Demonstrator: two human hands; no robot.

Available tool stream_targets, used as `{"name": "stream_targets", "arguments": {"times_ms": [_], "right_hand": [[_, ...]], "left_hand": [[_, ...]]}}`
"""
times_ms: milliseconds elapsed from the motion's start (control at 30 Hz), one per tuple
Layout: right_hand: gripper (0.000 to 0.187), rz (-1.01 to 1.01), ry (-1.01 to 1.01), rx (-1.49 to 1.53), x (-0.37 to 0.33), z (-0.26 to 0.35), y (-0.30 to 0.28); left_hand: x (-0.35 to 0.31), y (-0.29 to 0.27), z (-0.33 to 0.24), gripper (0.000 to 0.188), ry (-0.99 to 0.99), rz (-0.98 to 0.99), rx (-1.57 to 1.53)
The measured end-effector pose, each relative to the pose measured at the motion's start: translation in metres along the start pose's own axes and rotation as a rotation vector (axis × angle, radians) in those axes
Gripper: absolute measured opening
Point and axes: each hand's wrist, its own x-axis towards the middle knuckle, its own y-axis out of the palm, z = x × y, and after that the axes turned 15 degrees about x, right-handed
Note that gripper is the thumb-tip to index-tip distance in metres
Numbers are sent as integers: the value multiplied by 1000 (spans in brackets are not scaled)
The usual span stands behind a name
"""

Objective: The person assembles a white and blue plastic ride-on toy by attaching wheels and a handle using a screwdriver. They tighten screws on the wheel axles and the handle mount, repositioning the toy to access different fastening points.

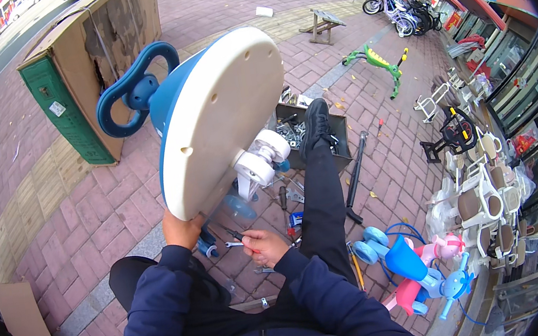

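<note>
A ride-on twist car [222, 106] is tilted up in front of me, its cream underside facing me. It has a blue body, a blue loop handlebar [138, 93] and a pair of white wheels [261, 162]. My left hand [183, 231] is closed on the car's lower edge, with the fingers partly hidden. Just right of it, my right hand [265, 247] is closed on a small silver wrench [233, 244]. A dark, thin tool shaft and a bit of red also show at those fingers; I cannot tell their shape. Below the car, a clear blue wheel [239, 208] looks blurred.
A metal toolbox [339, 127] full of hardware lies beside my shoe [316, 123]. Loose tools and a black bar [358, 179] are on the brick paving. A large carton [87, 49] stands far left; blue and pink ride-on toys [414, 271] and stacked chairs [480, 200] are right.
</note>
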Motion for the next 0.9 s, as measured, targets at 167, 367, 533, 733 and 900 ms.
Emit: {"name": "stream_targets", "arguments": {"times_ms": [167,367,533,733,900], "right_hand": [[43,-263,-982,-1094,-8,-29,23],[43,-162,-331,-512,-9,-16,15],[38,-143,-278,-480,-2,-14,14],[34,-375,-906,-1271,-12,-26,44],[34,-267,-688,-958,-4,-16,37]], "left_hand": [[0,-1,-1,42,50,-3,10],[1,0,2,42,49,9,20],[0,2,5,41,26,15,11],[0,2,5,40,58,1,41],[0,-1,2,39,36,6,68]]}}
